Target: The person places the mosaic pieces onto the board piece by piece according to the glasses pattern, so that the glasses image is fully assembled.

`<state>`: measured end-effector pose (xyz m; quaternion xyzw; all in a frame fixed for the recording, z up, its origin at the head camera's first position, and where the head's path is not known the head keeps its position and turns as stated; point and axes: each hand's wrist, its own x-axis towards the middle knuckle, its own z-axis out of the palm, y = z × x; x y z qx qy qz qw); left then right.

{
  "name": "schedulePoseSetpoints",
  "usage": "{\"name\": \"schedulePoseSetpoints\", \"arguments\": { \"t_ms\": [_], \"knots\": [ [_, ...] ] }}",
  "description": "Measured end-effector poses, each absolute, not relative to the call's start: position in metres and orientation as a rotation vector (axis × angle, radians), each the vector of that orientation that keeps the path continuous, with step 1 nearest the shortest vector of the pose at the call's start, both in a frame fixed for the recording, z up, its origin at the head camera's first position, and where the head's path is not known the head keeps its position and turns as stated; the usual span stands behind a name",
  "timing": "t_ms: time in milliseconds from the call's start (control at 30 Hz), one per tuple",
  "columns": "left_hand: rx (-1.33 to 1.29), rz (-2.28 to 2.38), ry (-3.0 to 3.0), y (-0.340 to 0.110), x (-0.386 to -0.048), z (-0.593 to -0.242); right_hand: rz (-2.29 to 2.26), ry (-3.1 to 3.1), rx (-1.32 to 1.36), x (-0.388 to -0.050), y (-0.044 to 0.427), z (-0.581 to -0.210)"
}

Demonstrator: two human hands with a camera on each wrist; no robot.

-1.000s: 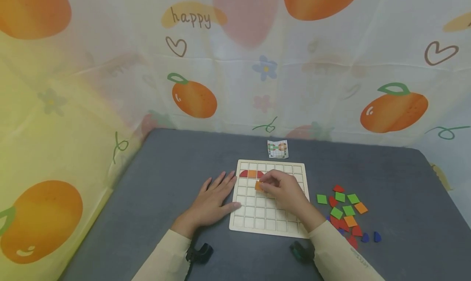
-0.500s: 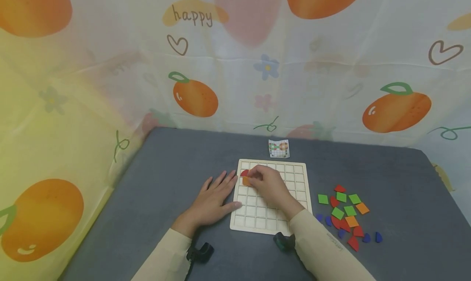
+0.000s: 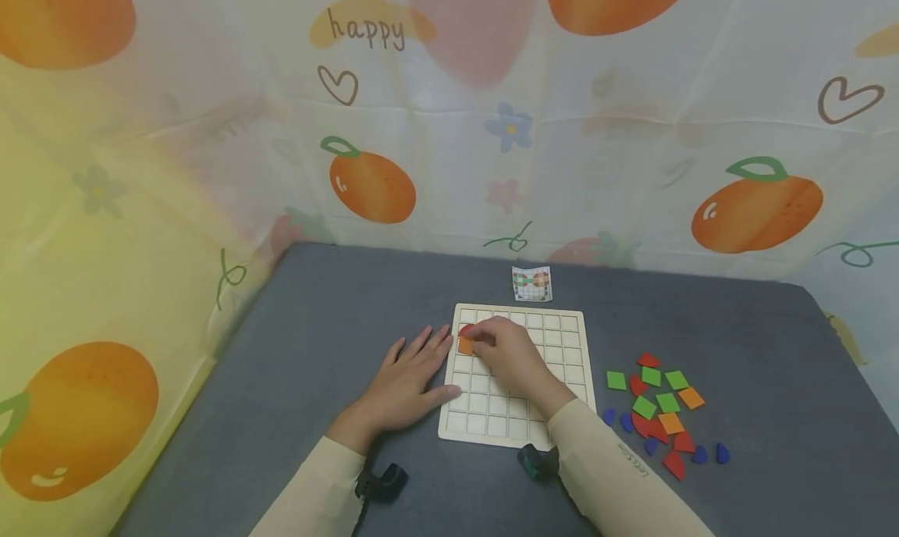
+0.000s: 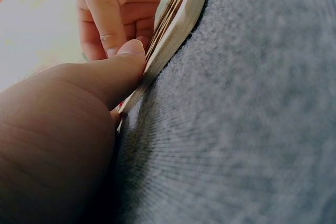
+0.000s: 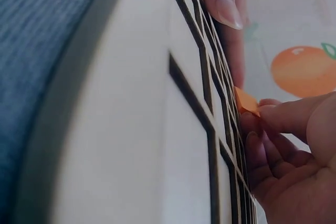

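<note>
My right hand (image 3: 511, 357) pinches an orange square tile (image 3: 466, 346) at the left column of the pale gridded board (image 3: 497, 427), just below a red piece (image 3: 465, 330). In the right wrist view the orange tile (image 5: 247, 102) is tilted against the board, between thumb and fingers of the right hand (image 5: 294, 150). My left hand (image 3: 403, 389) lies flat with fingers spread, fingertips and thumb at the board's left edge. The left wrist view shows the left thumb (image 4: 118, 72) on that edge. The right hand hides part of the board's second row.
Right of the board lie loose pieces: green squares (image 3: 616, 380), orange squares (image 3: 691, 398), red wedges (image 3: 673, 465) and blue pieces (image 3: 723, 453). A small printed card (image 3: 531, 284) lies behind the board. A patterned cloth (image 3: 449, 131) hangs at the table's back.
My right hand has carried the orange tile leftward across the board to its left column. The left hand has stayed in place.
</note>
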<state>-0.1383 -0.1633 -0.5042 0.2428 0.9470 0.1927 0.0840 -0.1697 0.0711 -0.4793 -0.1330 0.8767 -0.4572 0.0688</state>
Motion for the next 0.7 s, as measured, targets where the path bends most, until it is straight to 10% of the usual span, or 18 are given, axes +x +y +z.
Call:
{"name": "schedulePoseSetpoints", "arguments": {
  "t_ms": [700],
  "knots": [
    [0.732,0.596,2.824,-0.1639,-0.1382,-0.5055,-1.32,2.634,-0.489,-0.1692,0.0673,-0.475]
  ]
}}
